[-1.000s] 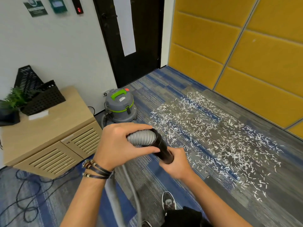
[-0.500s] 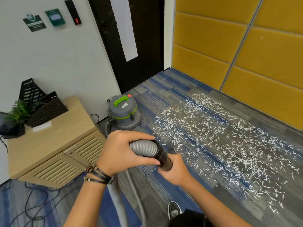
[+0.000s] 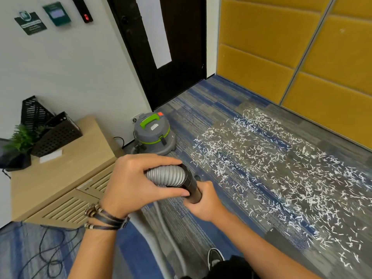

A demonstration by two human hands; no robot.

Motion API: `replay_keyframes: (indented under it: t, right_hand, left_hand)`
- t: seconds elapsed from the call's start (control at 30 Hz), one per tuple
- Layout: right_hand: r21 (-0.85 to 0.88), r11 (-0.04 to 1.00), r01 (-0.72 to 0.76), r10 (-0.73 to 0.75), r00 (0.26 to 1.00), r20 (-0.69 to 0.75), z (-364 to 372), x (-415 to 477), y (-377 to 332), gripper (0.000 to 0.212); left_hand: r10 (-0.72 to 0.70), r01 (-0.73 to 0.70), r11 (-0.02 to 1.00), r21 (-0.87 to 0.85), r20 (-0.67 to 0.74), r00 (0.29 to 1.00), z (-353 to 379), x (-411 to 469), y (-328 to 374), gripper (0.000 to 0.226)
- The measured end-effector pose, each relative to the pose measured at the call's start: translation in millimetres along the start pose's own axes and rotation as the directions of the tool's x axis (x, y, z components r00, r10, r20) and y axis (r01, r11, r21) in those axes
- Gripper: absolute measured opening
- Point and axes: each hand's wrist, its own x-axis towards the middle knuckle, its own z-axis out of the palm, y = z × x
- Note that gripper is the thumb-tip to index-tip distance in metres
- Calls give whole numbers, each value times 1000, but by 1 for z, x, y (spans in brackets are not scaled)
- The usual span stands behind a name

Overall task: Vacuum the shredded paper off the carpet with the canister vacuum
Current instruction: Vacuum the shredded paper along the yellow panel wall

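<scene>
Ribbed grey vacuum hose (image 3: 165,175), black cuff (image 3: 190,184): left hand (image 3: 132,184) wraps the ribbing, right hand (image 3: 203,205) clasps the cuff. White shredded paper (image 3: 271,168): on blue-grey carpet (image 3: 201,101), ahead-right of hands, band running far-left to near-right; right hand nearer.

At my nine o'clock I see a wooden worktop (image 3: 70,168) carrying a plant (image 3: 22,137) and black mesh trays (image 3: 58,135); a dark door (image 3: 181,37) stands at twelve.

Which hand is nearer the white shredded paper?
Right. The right hand, on the black cuff, sits close to the white shredded paper; the left hand, on the grey ribbed hose, is farther.
</scene>
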Motion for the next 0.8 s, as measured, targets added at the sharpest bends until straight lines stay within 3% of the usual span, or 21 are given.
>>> replay_keyframes:
  t: [0.1, 0.23, 0.43, 0.63, 0.8]
  right_hand:
    - [10, 999, 49, -49, 999, -11, -7, 2, 1, 39]
    - [0, 996, 88, -88, 995, -45, -14, 28, -2, 25]
    - [-41, 998, 48, -49, 998, -30, 1, 70, 4, 40]
    - [-59, 998, -35, 34, 999, -23, 28, 96, 15, 36]
    - [-111, 993, 37, -46, 996, -79, 48, 141, -14, 23]
  left_hand:
    - [20, -21, 1000, -16, -49, 999, -1, 8, 4, 60]
    - [63, -58, 997, 53, -88, 994, -10, 27, -1, 60]
    - [4, 0, 994, 108, -40, 999, -15, 41, -34, 59]
    - [-20, 21, 998, -60, 7, 1000, -21, 57, -83, 61]
    - [19, -26, 997, -79, -94, 995, -69, 83, -122, 62]
